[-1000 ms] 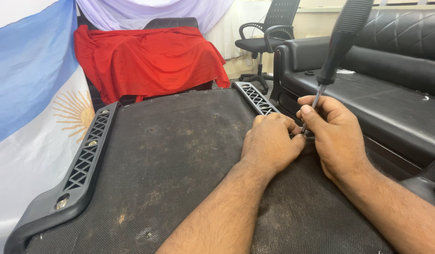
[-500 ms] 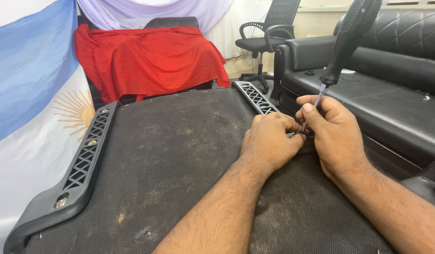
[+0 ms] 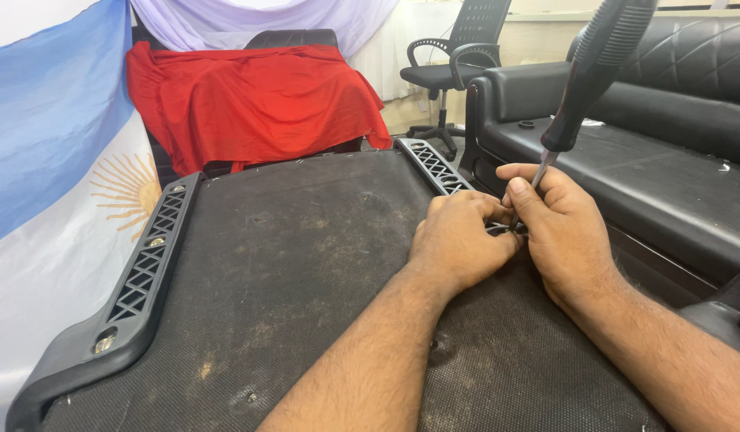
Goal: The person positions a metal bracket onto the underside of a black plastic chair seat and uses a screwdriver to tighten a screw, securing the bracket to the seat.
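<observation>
Screw work at right bracket (image 3: 434,164): right hand (image 3: 562,228) pinches screwdriver (image 3: 582,96) shaft; left hand (image 3: 458,240) curled, steadying tip; next, seat tip squarely

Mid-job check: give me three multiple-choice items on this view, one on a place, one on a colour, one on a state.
1. Where does the screwdriver tip meet the work?
A. at the right rail, between both hands
B. at the left rail
C. on the sofa

2. What colour is the cloth draped over the chair behind the panel?
A. green
B. red
C. yellow

3. How does the screwdriver stand?
A. lying flat on the panel
B. handle up, tilted right, shaft pinched by the right hand
C. hanging from the office chair

Answers: 1 A, the shaft runs down between the left hand and the right hand at that rail. 2 B, it is plainly red. 3 B, the handle rises above the fingers.
</observation>
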